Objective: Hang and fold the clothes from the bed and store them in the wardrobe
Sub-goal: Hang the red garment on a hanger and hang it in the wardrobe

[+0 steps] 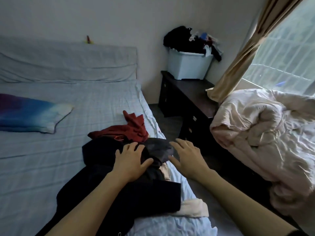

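Closest to me, a white cloth (pixel 194 209) lies at the right edge of the bed (pixel 51 167), partly under a black garment (pixel 119 195) that sprawls across the mattress. Two bare forearms reach over it. The left hand (pixel 131 161) rests flat on the black garment, fingers straight and spread, its grip released and holding nothing. The right hand (pixel 186 159) is just beside it, fingers spread too, grip released. Its fingertips are at the edge of a grey garment (pixel 158 148), though I cannot tell if they touch. Behind the grey piece a red garment (pixel 131 129) lies crumpled against it. Farther left on the bed sits a blue-and-purple pillow (pixel 32 114). Across the narrow strip of floor, a pale quilt (pixel 264 133) is bunched at the right. Beyond, a dark tabletop (pixel 192 92) carries a pale bin (pixel 187 67) heaped with laundry (pixel 184 38), beside a tan curtain (pixel 242 53) and a window (pixel 286 53).
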